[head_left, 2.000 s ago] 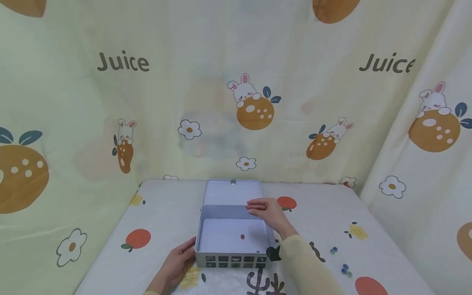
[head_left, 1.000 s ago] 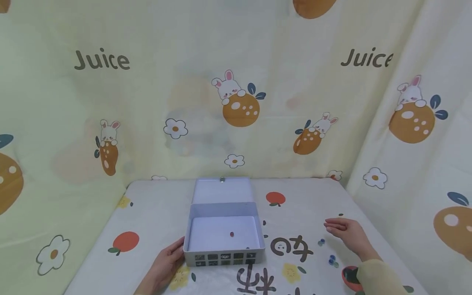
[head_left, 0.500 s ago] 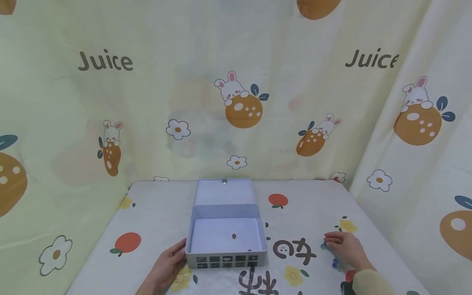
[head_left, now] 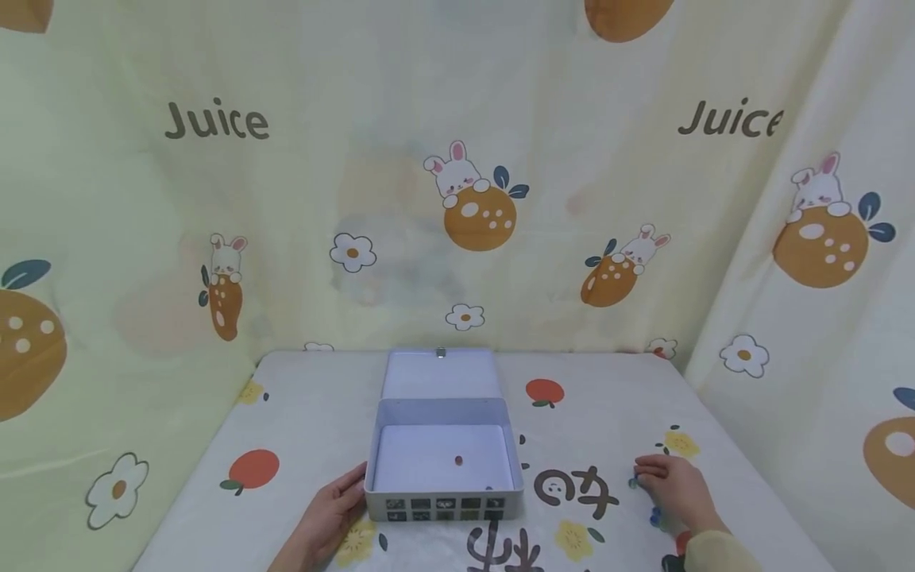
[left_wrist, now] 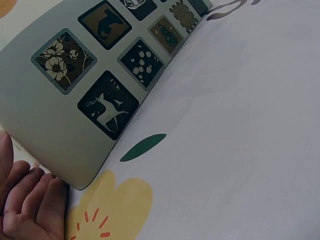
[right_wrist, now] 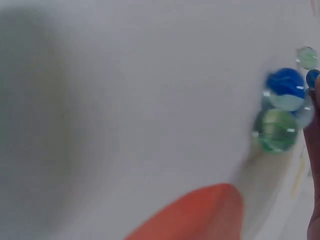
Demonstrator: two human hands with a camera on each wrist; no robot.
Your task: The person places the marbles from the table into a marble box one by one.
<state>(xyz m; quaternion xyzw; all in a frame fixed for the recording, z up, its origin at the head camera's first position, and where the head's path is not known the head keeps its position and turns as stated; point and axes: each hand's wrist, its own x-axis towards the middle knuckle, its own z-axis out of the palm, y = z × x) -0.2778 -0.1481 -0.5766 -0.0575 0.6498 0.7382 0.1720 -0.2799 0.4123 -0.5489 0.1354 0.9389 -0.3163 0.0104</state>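
An open tin box (head_left: 445, 505) with small printed pictures on its front stands mid-table, its lid (head_left: 441, 375) folded back. Inside it lie a small reddish-brown piece (head_left: 458, 460) and a small dark thing partly hidden by the front rim. My left hand (head_left: 330, 508) rests against the box's left side; in the left wrist view its fingers (left_wrist: 44, 202) lie beside the box corner. To the right, my right hand (head_left: 677, 488) pinches a blue marble (right_wrist: 312, 79) at the table. A clear greenish marble (right_wrist: 307, 58) lies beside it. Most of that hand is outside the right wrist view.
Close to the right hand sits another cluster of glass marbles (head_left: 655, 517), with a blue-and-white marble (right_wrist: 286, 89) and a green marble (right_wrist: 276, 131) among them. A fruit-printed cloth (head_left: 307, 413) covers the table. A printed curtain (head_left: 557, 143) hangs behind and at both sides.
My right hand has moved from above the box to the marbles at the right, lowered, and drawn its fingertips together on one. My left hand stays at the box.
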